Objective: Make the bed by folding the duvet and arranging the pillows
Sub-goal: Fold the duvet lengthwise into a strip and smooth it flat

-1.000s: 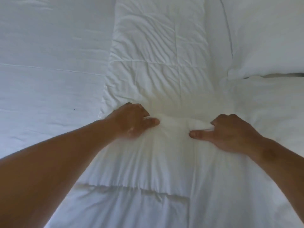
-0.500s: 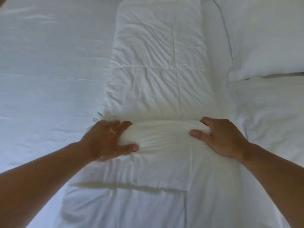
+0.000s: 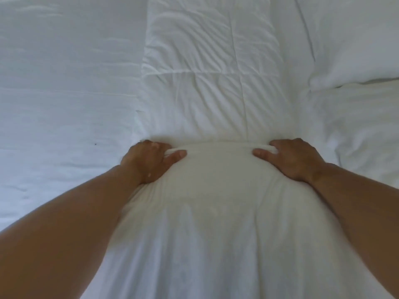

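A white quilted duvet (image 3: 211, 83), folded into a long strip, runs up the middle of the bed. Its near part is lifted into a fold whose far edge lies across the strip. My left hand (image 3: 149, 162) grips the left end of that fold edge, thumb on top and fingers curled under. At the right end my right hand (image 3: 291, 158) holds the same edge in the same way. Two white pillows lie at the right: one at the upper right (image 3: 354, 37), another below it (image 3: 362, 126).
The white bed sheet (image 3: 64, 93) stretches flat to the left of the duvet, with a tiny dark speck on it. My forearms cross the lower corners of the view.
The folded edge has travelled farther up the strip. My hands have spread apart to its two ends, the left one shifting out to the duvet's left side.
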The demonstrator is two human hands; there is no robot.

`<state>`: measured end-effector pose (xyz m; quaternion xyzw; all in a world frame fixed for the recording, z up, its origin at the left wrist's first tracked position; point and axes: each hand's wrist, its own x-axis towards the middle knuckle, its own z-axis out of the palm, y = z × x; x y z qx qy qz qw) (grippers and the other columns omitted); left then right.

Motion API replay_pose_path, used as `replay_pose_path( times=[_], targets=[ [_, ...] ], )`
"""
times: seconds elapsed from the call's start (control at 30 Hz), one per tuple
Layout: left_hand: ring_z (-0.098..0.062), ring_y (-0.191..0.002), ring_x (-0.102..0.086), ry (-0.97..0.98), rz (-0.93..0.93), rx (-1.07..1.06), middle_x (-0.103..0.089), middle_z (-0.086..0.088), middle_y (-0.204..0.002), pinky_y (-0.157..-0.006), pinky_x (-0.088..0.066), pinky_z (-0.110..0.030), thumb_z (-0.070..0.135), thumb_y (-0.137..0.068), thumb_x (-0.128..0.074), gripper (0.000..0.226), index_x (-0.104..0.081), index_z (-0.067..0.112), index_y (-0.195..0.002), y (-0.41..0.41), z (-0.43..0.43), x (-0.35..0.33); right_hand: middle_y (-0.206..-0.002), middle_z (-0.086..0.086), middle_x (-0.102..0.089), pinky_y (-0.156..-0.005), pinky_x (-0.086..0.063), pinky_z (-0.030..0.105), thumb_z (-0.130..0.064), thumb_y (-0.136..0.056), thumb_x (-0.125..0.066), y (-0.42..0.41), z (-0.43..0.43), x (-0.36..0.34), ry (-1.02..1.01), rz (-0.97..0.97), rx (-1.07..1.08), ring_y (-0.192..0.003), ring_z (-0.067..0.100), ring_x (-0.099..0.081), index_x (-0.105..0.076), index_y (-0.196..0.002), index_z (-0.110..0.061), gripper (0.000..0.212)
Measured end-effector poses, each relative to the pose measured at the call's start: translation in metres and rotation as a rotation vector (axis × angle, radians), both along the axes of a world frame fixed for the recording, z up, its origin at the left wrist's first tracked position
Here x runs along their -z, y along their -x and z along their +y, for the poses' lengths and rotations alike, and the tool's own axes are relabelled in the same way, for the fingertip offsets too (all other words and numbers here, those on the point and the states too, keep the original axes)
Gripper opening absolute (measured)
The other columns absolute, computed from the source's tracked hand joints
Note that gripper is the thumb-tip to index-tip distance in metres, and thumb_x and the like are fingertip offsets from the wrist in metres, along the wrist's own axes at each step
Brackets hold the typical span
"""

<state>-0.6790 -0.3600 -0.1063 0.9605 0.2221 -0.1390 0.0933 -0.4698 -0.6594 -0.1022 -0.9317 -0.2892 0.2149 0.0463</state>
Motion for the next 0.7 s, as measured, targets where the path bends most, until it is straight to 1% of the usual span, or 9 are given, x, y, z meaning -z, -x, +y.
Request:
replay_pose_path(
  times=[0.07, 0.13, 0.23, 0.3, 0.37, 0.47, 0.57, 0.63, 0.7],
  targets=[
    [-0.03, -0.113, -0.059, 0.022, 0.062, -0.026, -0.068, -0.003, -0.115, -0.095, -0.047, -0.043, 0.091, -0.075, -0.008, 0.087, -0.06, 0.037, -0.117, -0.002, 0.0, -0.003, -0.13, 0.006, -0.062, -0.094, -0.047, 0.043, -0.103, -0.066, -0.016, 0.002, 0.005, -0.003, 0.087, 0.005, -0.011, -0.114, 0.031, -0.059, -0.054, -0.134, -0.031, 0.105],
    [-0.03, -0.125, -0.052, -0.039, 0.076, -0.048, -0.06, -0.004, -0.132, -0.106, -0.039, -0.046, 0.088, -0.079, -0.011, 0.083, -0.046, 0.036, -0.134, 0.003, -0.007, -0.021, -0.144, 0.009, -0.049, -0.105, -0.038, 0.053, -0.099, -0.071, -0.022, 0.012, 0.009, -0.022, 0.16, -0.116, 0.023, -0.127, 0.035, -0.051, -0.045, -0.14, -0.027, 0.102],
    [-0.029, -0.145, -0.031, -0.103, -0.217, -0.003, -0.04, -0.006, -0.151, -0.119, -0.023, -0.051, 0.07, -0.093, -0.027, 0.068, -0.032, 0.035, -0.15, 0.036, -0.05, -0.065, -0.163, 0.011, -0.019, -0.118, -0.019, 0.063, -0.076, -0.089, -0.041, 0.062, 0.007, -0.073, 0.022, -0.381, -0.001, -0.149, 0.038, -0.02, -0.031, -0.151, -0.021, 0.083],
    [-0.031, -0.153, -0.016, 0.003, -0.387, 0.14, -0.027, -0.007, -0.162, -0.121, -0.015, -0.057, 0.066, -0.097, -0.031, 0.065, -0.029, 0.036, -0.155, 0.075, -0.099, -0.095, -0.167, 0.01, -0.011, -0.121, -0.014, 0.062, -0.069, -0.094, -0.037, 0.133, -0.007, -0.102, -0.199, -0.377, -0.13, -0.154, 0.036, -0.01, -0.028, -0.155, -0.025, 0.076],
    [-0.03, -0.155, -0.004, 0.013, -0.291, 0.346, -0.013, -0.004, -0.168, -0.12, -0.006, -0.062, 0.072, -0.096, -0.027, 0.069, -0.019, 0.04, -0.157, 0.112, -0.127, -0.096, -0.169, 0.007, -0.011, -0.121, -0.011, 0.063, -0.073, -0.094, -0.029, 0.2, -0.034, -0.1, -0.264, -0.226, -0.313, -0.155, 0.035, -0.008, -0.025, -0.158, -0.029, 0.077],
    [-0.028, -0.155, -0.009, -0.119, -0.093, 0.522, -0.014, 0.0, -0.168, -0.117, -0.009, -0.069, 0.076, -0.093, -0.026, 0.073, -0.017, 0.042, -0.157, 0.136, -0.095, -0.061, -0.168, 0.006, -0.018, -0.121, -0.017, 0.061, -0.075, -0.094, -0.028, 0.196, -0.08, -0.055, -0.101, -0.214, -0.545, -0.155, 0.031, -0.015, -0.029, -0.158, -0.026, 0.081],
    [-0.023, -0.155, -0.005, -0.194, 0.036, 0.467, -0.008, 0.004, -0.168, -0.118, -0.008, -0.066, 0.079, -0.091, -0.014, 0.076, -0.009, 0.043, -0.157, 0.137, -0.062, -0.031, -0.168, 0.005, -0.019, -0.123, -0.02, 0.052, -0.069, -0.097, -0.032, 0.156, -0.093, -0.023, -0.067, -0.199, -0.57, -0.155, 0.024, -0.015, -0.027, -0.159, -0.022, 0.078],
    [-0.021, -0.155, -0.001, -0.218, 0.054, 0.45, -0.003, 0.006, -0.168, -0.12, -0.004, -0.063, 0.081, -0.089, -0.005, 0.077, -0.005, 0.044, -0.157, 0.134, -0.062, -0.027, -0.167, 0.001, -0.021, -0.124, -0.019, 0.048, -0.067, -0.097, -0.033, 0.144, -0.086, -0.015, -0.095, -0.149, -0.552, -0.155, 0.02, -0.017, -0.028, -0.158, -0.024, 0.075],
    [-0.02, -0.155, -0.001, -0.173, 0.031, 0.351, -0.002, 0.007, -0.168, -0.12, -0.006, -0.063, 0.081, -0.087, -0.002, 0.079, -0.006, 0.045, -0.156, 0.139, -0.07, -0.039, -0.164, 0.004, -0.029, -0.122, -0.024, 0.049, -0.064, -0.096, -0.036, 0.153, -0.081, -0.026, -0.094, -0.186, -0.495, -0.152, 0.023, -0.026, -0.036, -0.155, -0.023, 0.072]
  ],
)
